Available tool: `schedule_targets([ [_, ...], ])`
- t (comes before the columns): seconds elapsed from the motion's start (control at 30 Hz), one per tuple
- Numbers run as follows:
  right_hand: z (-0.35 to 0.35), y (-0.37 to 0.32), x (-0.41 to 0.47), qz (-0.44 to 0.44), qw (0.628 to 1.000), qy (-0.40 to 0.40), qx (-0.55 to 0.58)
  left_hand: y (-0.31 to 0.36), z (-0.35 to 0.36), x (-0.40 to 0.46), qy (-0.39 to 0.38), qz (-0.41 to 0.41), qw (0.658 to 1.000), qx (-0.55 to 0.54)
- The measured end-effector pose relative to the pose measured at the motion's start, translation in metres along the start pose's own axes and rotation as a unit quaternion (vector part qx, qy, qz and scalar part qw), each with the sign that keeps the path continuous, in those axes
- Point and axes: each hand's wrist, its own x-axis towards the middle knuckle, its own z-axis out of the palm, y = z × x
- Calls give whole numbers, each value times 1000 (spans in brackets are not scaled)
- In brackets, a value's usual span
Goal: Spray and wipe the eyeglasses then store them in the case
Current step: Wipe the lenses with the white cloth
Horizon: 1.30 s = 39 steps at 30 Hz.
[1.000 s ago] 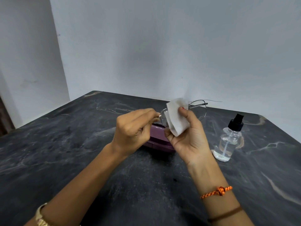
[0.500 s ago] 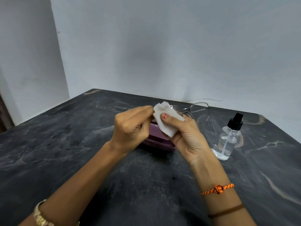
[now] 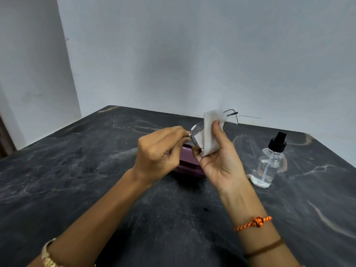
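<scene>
Above the middle of the dark table [image 3: 96, 170], the left hand [image 3: 159, 153] pinches the eyeglasses [image 3: 196, 132] at one end. The right hand [image 3: 217, 157] clamps a white cloth [image 3: 211, 132] over one lens. The purple case [image 3: 187, 162] lies below the hands; the spray bottle [image 3: 269, 164] stands near the right edge.

**Purple Case, White Cloth Set Against Veined Black Marble**

At centre frame, a white cloth [image 3: 211, 132] is seen beside thin black-rimmed eyeglasses [image 3: 232, 120], above a deep purple case [image 3: 187, 162]. The table [image 3: 77, 170] is patterned in black marble with pale grey and tan veins. At right, a clear spray bottle [image 3: 269, 164] is capped in black. An orange braided band [image 3: 254, 222] is shown at lower right.
</scene>
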Motion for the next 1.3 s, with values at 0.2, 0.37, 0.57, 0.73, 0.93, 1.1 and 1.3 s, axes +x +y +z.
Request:
schedule_targets([
  [0.2,-1,2,-1,-1,995,-55,-89,2,2,-3,-13,16,1000,-8],
  [0.37,-4,-7,2,6,983,-96,-156,-4,-2,2,-7,6,1000,20],
  [0.57,2,-4,-2,15,996,-44,-81,-5,-4,3,10,-6,1000,3],
  [0.73,2,0,-1,-13,1000,1,-15,1,2,-2,3,19,1000,-5],
  [0.93,-1,0,-1,-15,994,-57,-93,0,2,-1,6,19,1000,-10],
  [1.1,1,-7,-5,-19,985,-88,-145,-2,-1,2,13,-4,1000,-9],
  [1.3,3,-1,-3,3,1000,-19,-24,0,0,1,20,-11,1000,-8],
])
